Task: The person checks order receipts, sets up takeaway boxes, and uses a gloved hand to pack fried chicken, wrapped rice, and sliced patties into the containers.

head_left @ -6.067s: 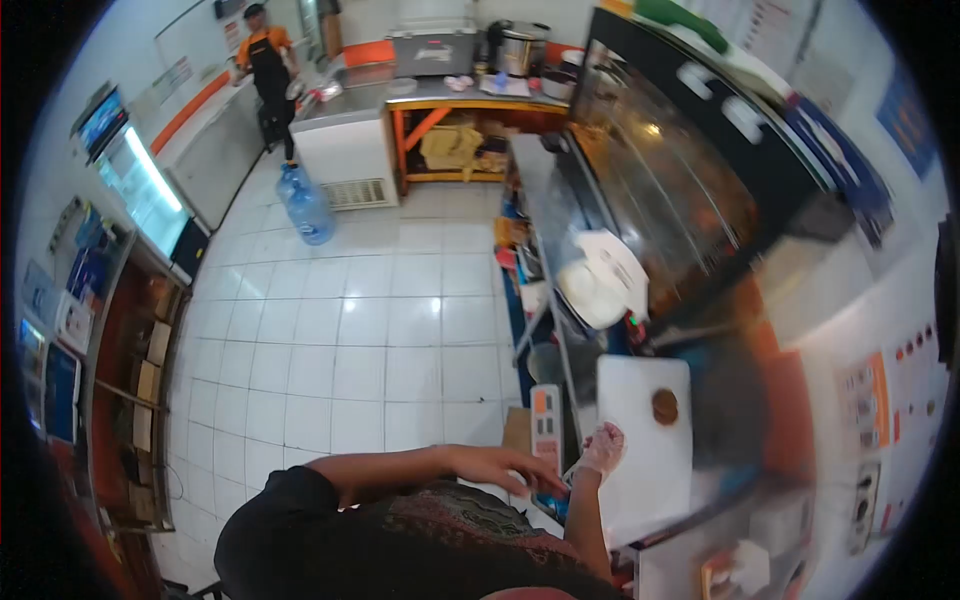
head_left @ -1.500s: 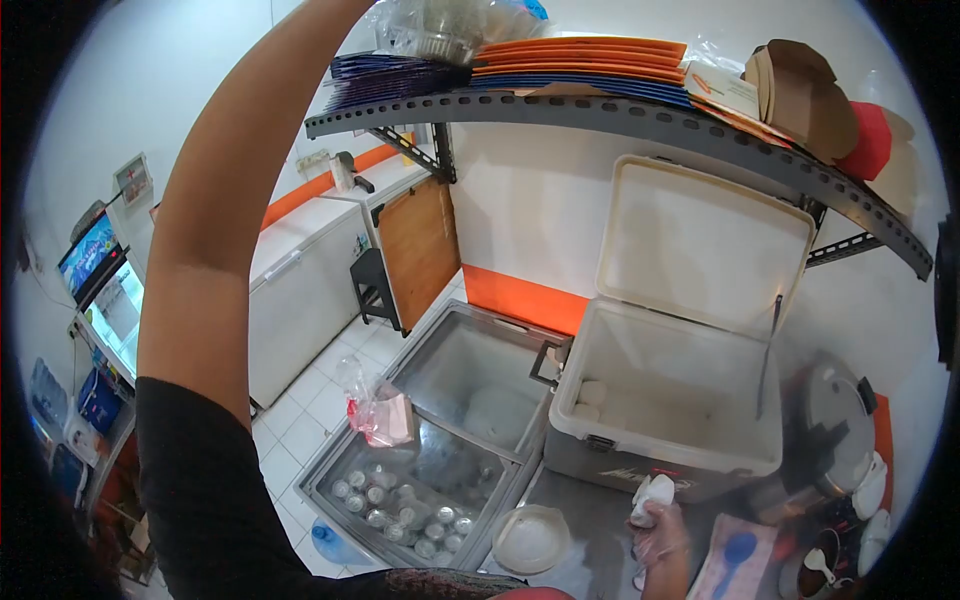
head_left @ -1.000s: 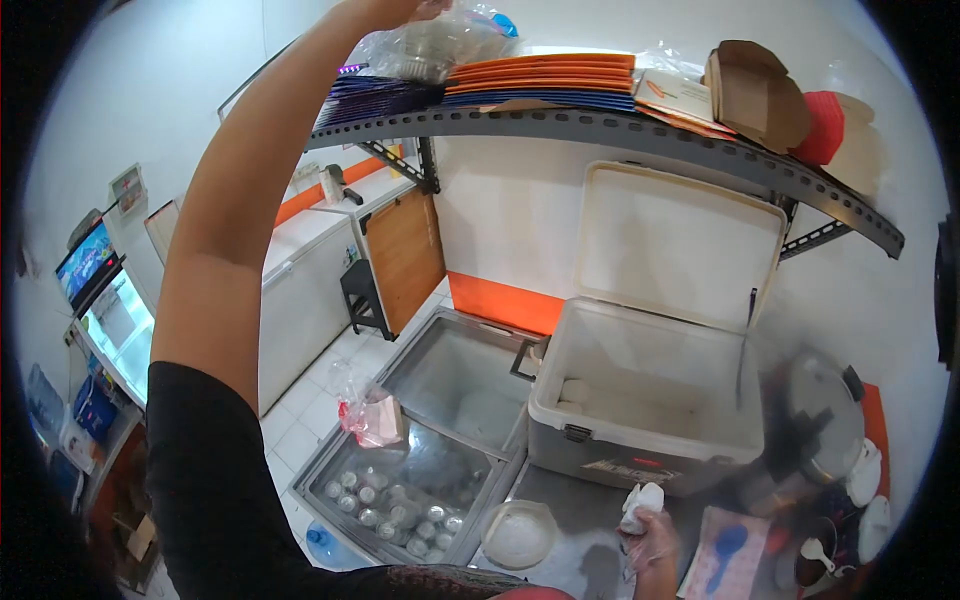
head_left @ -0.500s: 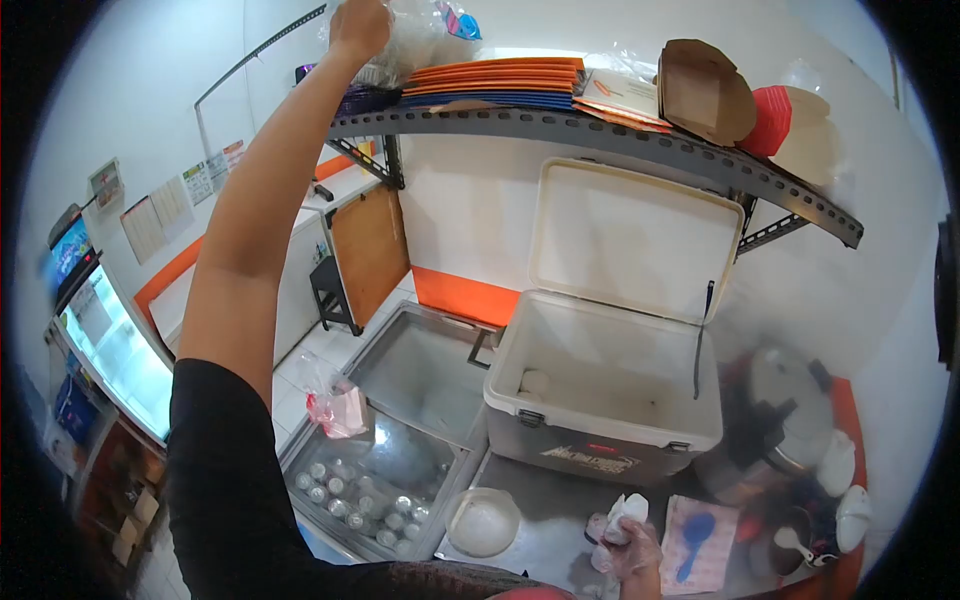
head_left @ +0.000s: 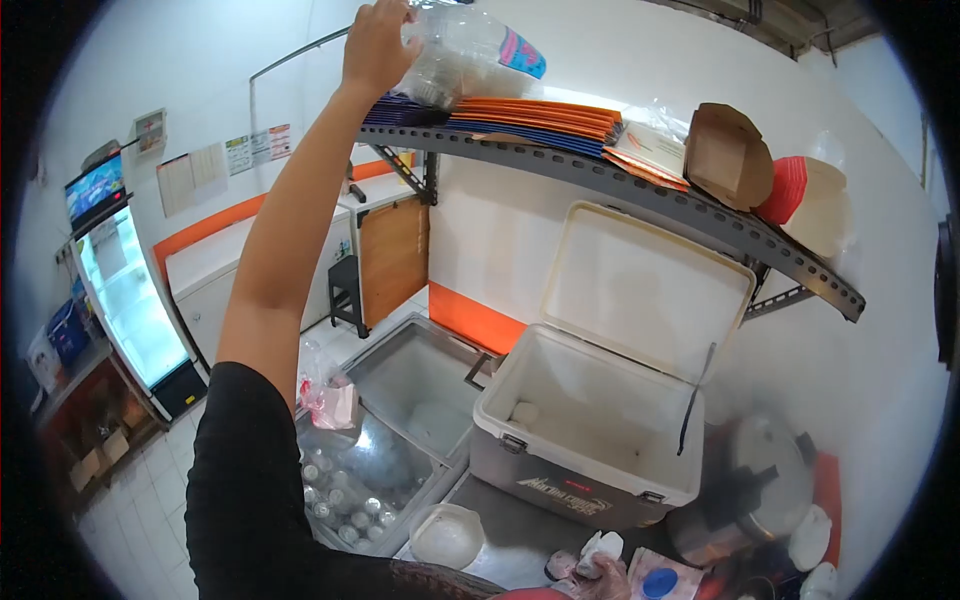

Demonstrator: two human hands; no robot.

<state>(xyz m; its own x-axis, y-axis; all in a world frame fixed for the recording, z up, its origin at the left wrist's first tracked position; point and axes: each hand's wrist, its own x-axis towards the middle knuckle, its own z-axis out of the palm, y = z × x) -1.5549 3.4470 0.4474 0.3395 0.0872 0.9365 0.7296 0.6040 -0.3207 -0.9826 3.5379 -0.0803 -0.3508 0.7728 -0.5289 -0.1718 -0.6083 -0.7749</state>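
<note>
My left hand (head_left: 380, 48) reaches up to the shelf at the top of the view. Its fingers curl at a clear plastic bag (head_left: 455, 50) that holds clear plastic cups; a pink and blue printed patch (head_left: 523, 52) shows on the bag's right side. At the bottom edge, my right hand (head_left: 605, 580), in what looks like a thin clear glove, is closed around a crumpled white thing (head_left: 600, 546) whose kind I cannot make out. Beside it lies a pink-and-white cloth (head_left: 680, 578) with a blue scoop (head_left: 660, 582) on it.
The metal shelf (head_left: 560, 152) carries orange and blue folders (head_left: 545, 115), a brown paper box (head_left: 728, 160) and a red-and-cream carton (head_left: 805, 200). Below stand an open cooler (head_left: 570, 470), a glass-topped freezer (head_left: 350, 450) with several bottles, a white bowl (head_left: 447, 535) and a large metal pot (head_left: 755, 490).
My view has shifted, so the shelf sits lower and farther right. My left hand stays up by the bag, its thumb side now showing more. My right hand appears lower, partly cut off.
</note>
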